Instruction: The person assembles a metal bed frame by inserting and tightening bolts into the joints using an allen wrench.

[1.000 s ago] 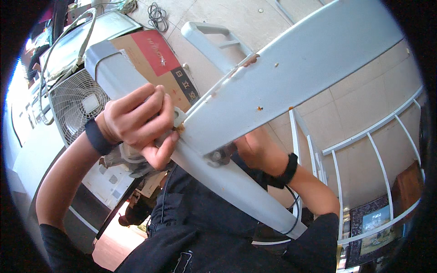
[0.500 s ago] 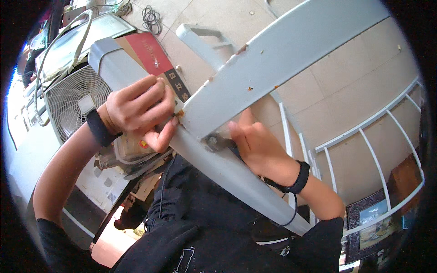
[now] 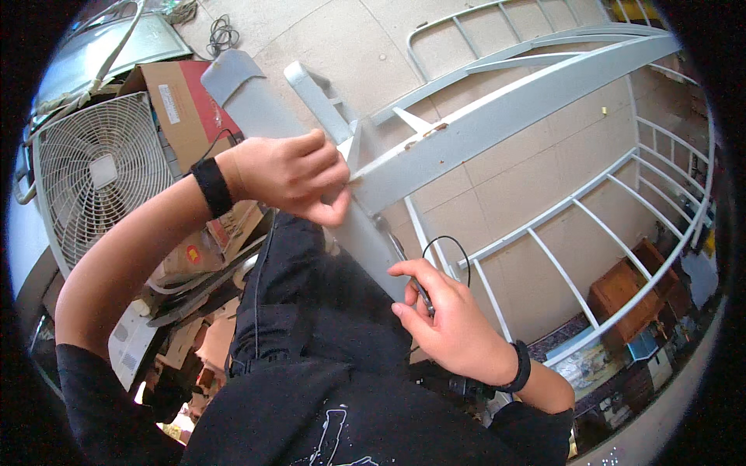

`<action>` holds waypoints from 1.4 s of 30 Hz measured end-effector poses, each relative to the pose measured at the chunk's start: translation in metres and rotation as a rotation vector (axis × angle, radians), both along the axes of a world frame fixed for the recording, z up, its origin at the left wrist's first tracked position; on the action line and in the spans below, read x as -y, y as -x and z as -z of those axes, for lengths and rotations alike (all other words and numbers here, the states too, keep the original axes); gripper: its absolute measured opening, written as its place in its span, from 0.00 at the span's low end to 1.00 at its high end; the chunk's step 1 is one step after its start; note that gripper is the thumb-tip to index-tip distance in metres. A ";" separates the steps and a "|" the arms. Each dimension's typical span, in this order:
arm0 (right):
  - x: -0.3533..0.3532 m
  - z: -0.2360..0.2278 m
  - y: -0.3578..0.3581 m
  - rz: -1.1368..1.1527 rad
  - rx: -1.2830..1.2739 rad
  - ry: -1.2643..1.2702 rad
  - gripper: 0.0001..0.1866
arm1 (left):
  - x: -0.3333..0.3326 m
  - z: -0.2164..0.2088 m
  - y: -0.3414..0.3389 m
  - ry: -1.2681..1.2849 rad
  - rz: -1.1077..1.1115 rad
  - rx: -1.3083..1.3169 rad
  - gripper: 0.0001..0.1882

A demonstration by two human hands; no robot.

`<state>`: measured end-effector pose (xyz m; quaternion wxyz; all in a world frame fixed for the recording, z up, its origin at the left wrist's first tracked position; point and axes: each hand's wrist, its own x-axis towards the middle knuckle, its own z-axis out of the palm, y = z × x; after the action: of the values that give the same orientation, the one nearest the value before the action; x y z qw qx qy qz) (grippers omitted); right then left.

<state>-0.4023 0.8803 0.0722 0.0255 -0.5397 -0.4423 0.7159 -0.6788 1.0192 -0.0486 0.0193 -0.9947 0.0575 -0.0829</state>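
My left hand (image 3: 299, 175) is closed in a pinch at the corner where a grey-white metal beam (image 3: 497, 124) meets a wide grey metal post (image 3: 268, 97). Whatever its fingertips grip is hidden. Chipped paint and rust spots mark the beam's edge. Lower and to the right, my right hand (image 3: 466, 330) is curled round the handle of a dark metal wrench (image 3: 400, 248). The far end of the wrench reaches up to the underside of the beam-post joint; whether it sits on a bolt I cannot tell. Each wrist wears a black band.
White tubular frames with rails (image 3: 559, 256) spread out on the tiled floor to the right. At left stand a round fan grille unit (image 3: 101, 171) and a cardboard box (image 3: 167, 109). A coiled black cable (image 3: 224, 35) lies at the back, and a brown wooden cabinet (image 3: 633, 291) at far right.
My right hand has drawn back from the joint toward my body, and the wrench in it now shows. My left hand stays at the corner. The view has shifted, showing more frames.
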 end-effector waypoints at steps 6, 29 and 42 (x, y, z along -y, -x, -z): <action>-0.026 -0.016 0.028 0.590 -0.227 0.678 0.21 | 0.003 0.006 -0.001 -0.044 -0.045 0.103 0.16; 0.009 0.255 -0.002 0.318 -0.368 -0.699 0.18 | -0.005 -0.005 -0.006 0.001 -0.006 0.017 0.16; 0.043 0.256 0.028 0.204 -0.415 -0.576 0.22 | -0.001 -0.009 -0.008 0.088 -0.060 -0.094 0.15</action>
<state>-0.4307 0.8370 -0.1837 0.3367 -0.3948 -0.5549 0.6503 -0.6706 1.0201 -0.0392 -0.0247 -0.9987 0.0246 -0.0381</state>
